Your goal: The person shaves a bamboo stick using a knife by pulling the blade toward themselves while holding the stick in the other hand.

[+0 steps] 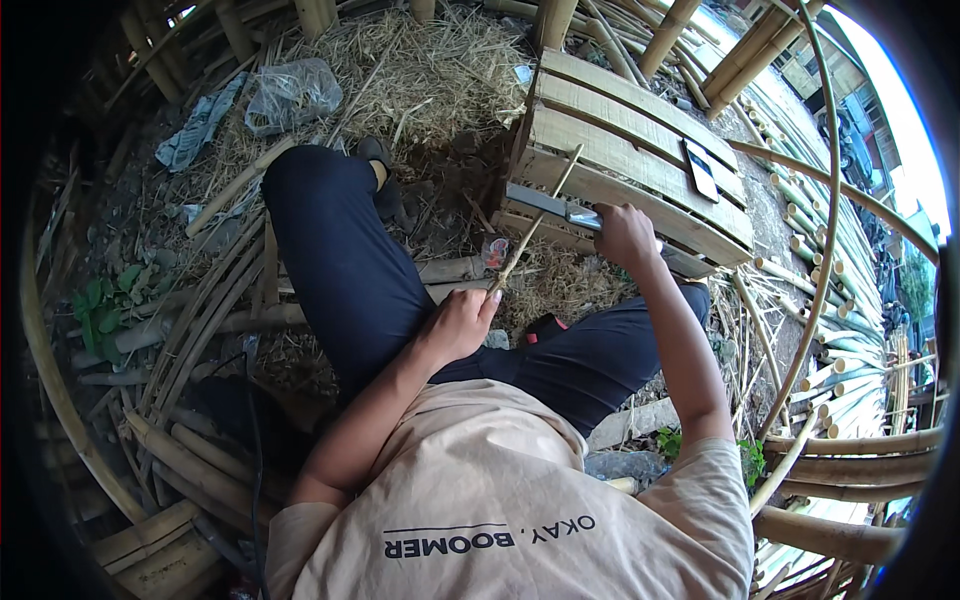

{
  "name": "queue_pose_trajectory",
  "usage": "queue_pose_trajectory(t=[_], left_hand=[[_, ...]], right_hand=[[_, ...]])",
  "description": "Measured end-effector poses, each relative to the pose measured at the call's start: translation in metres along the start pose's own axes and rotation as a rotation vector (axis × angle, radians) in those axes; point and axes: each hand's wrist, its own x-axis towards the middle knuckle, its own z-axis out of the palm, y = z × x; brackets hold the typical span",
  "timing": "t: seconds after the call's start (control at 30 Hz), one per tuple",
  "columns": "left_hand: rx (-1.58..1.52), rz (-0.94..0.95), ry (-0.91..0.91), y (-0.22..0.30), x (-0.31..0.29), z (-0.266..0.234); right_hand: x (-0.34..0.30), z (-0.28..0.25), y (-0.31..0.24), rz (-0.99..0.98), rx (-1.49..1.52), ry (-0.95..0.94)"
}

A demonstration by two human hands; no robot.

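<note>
My left hand (460,326) is closed around the near end of a thin bamboo stick (516,256), which slants up and away to the right over the crate's edge. My right hand (626,236) grips a knife (545,203) with a broad, flat grey blade. The blade points left and crosses the stick near its upper part; whether it touches the stick I cannot tell. Behind the blade stands a slatted wooden crate (620,125). A dark phone (700,170) with a white lower part lies on the crate's slats.
Dry straw (400,70) covers the ground ahead, with a clear plastic bag (293,95) on it. Cut bamboo poles (830,300) are stacked at the right, and more bamboo lengths (210,320) lie at the left. A curved bamboo strip (833,190) arches at the right.
</note>
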Motion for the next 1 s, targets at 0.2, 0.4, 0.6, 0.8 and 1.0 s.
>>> queue_pose_trajectory(t=[0.2, 0.4, 0.6, 0.8, 1.0], left_hand=[[-0.012, -0.058, -0.053, 0.004, 0.002, -0.002], [-0.016, 0.001, -0.016, -0.004, 0.001, 0.002], [-0.028, -0.061, -0.077, -0.001, 0.001, -0.004], [-0.009, 0.002, -0.020, 0.000, 0.002, 0.000], [0.037, -0.002, -0.016, -0.001, 0.000, 0.002]], right_hand=[[0.017, 0.014, 0.019, 0.251, 0.071, 0.045], [0.011, 0.015, 0.020, 0.118, 0.071, -0.038], [0.016, 0.008, 0.019, 0.127, 0.113, -0.011], [0.022, 0.003, 0.016, 0.292, 0.120, -0.013], [0.011, -0.011, 0.000, 0.078, -0.010, -0.090]])
